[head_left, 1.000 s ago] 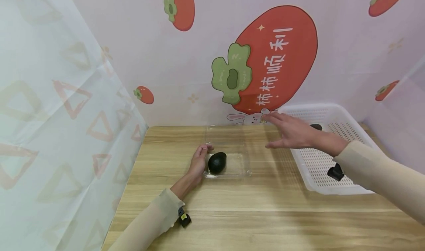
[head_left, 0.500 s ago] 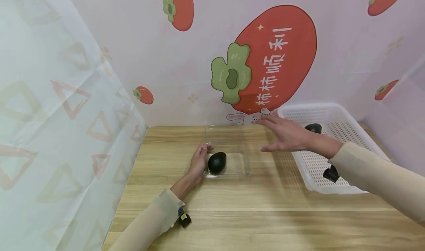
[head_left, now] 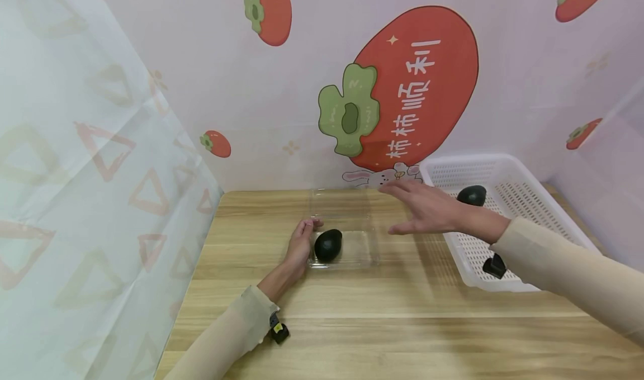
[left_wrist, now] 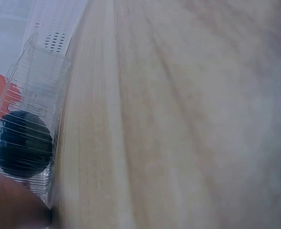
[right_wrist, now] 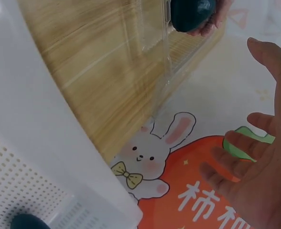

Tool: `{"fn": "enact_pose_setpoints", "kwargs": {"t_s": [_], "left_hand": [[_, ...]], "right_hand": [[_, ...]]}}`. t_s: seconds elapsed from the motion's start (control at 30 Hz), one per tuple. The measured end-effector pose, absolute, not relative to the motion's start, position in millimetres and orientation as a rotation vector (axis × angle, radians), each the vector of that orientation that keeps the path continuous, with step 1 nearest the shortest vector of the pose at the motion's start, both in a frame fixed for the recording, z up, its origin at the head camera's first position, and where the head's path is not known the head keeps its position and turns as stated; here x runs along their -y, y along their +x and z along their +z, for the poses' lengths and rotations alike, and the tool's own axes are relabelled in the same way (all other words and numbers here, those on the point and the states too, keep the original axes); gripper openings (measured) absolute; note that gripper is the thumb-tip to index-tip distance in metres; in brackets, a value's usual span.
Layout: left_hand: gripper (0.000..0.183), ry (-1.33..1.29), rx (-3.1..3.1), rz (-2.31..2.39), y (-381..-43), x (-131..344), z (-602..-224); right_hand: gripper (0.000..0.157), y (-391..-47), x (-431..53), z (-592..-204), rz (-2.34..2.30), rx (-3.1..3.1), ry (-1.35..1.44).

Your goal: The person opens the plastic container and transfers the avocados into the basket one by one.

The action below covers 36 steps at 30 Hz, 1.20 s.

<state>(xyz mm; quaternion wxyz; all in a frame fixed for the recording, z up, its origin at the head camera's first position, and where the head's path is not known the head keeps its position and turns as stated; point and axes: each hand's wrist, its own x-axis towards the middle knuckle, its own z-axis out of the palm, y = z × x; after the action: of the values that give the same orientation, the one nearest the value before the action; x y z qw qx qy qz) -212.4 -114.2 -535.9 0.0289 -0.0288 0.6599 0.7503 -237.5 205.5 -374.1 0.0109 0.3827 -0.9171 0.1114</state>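
Clear plastic: one box (head_left: 358, 250), hinged, on the wooden desk (head_left: 382, 335). We entered it with its lid (head_left: 339, 203) folded back towards the printed wall sheet (head_left: 276, 100); whether the lid lay flat we could not tell.

Dark green: one first avocado (head_left: 328, 245), inside the box's base, in the left half, the right half vacant.

White: one basket (head_left: 525, 198) with pierced walls, to the right of the box and apart from it. We counted one second avocado (head_left: 472, 195) inside, partly hidden behind the person's right wrist.

Left hand (head_left: 300, 245): at the left edge of the box, beside the first avocado; we noted its fingers bent over that edge, gripping it lightly as far as we could judge.

Right hand (head_left: 427, 208): above the desk, between box and basket; its fingers spread and released, thumb well apart, nothing held.

Progress, by our judgement: boxing looked about half done. We marked the first avocado as placed. We listed as outstanding the second avocado, not yet out of the basket, and probably the lid, not yet closed.
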Motion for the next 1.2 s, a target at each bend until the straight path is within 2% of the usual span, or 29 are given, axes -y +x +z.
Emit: {"fn": "enact_pose_setpoints", "kwargs": {"t_s": [0.63, 1.2], "left_hand": [[0.032, -0.071, -2.031, 2.321, -211.2, 113.2, -534.8], [0.033, -0.097, -2.032, 2.316, -210.9, 113.2, -534.2]], "right_hand": [[0.087, -228.4, -185.2, -384.1, 0.451, 2.820, 1.244], [0.085, -217.9, -161.7, -384.7, 0.525, 2.937, 1.160]]}}
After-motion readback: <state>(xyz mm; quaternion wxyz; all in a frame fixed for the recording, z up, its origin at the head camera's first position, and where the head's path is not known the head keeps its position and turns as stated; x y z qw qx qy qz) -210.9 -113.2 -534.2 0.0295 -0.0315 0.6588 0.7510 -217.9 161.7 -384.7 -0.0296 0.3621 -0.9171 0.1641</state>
